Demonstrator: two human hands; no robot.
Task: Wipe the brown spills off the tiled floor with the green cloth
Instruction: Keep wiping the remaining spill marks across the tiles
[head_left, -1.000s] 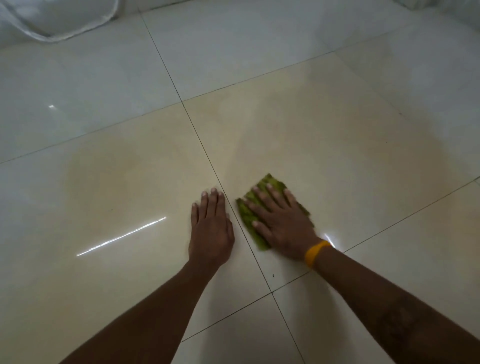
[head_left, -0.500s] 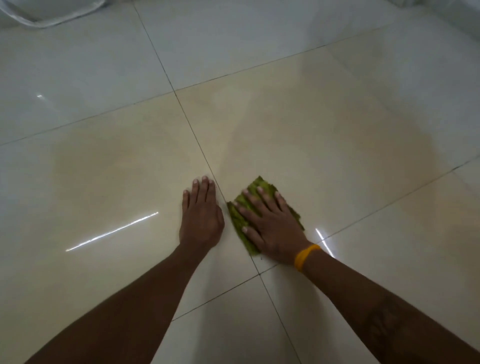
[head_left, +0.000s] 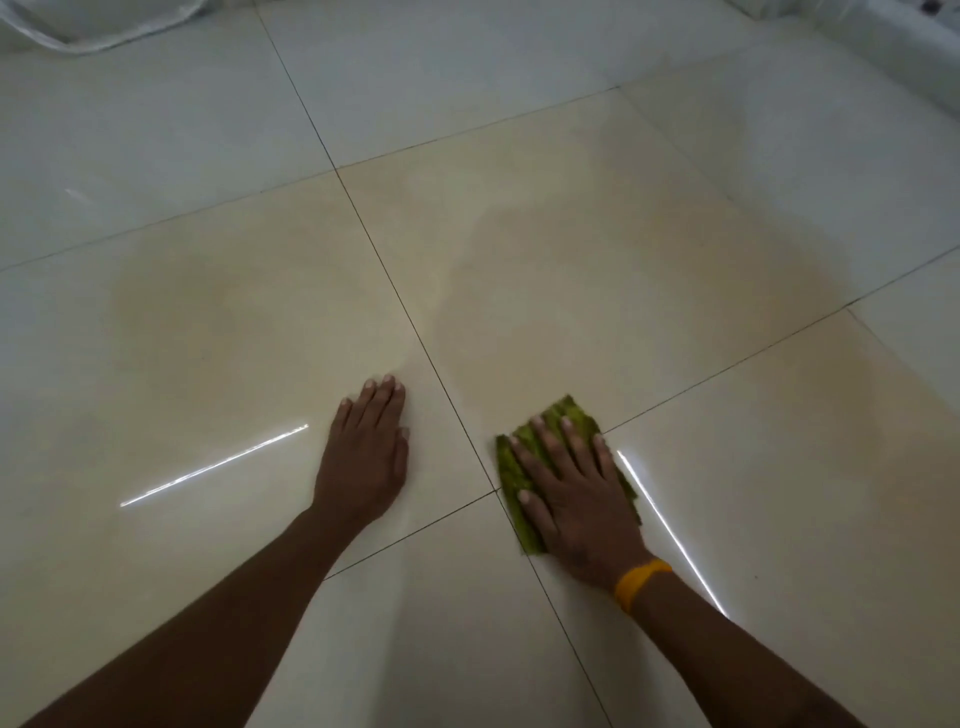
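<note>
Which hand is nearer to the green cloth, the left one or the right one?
The right hand. It lies flat on the green cloth, fingers spread, pressing it to the tiled floor. The left hand rests flat on bare tile to the cloth's left, apart from it.

Green cloth (head_left: 558, 422), pale cream glossy tiled floor (head_left: 519, 130) with faint brown spills (head_left: 171, 291), yellow wristband (head_left: 640, 581).

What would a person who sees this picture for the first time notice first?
First the green cloth, bright against the pale tiled floor, pressed flat under the right hand near the lower middle. Next the orange wristband on that arm, and the left hand resting flat on the bare tile beside it, apart from the cloth. Beyond the hands, faint brown spills spread over the tiles.
</note>
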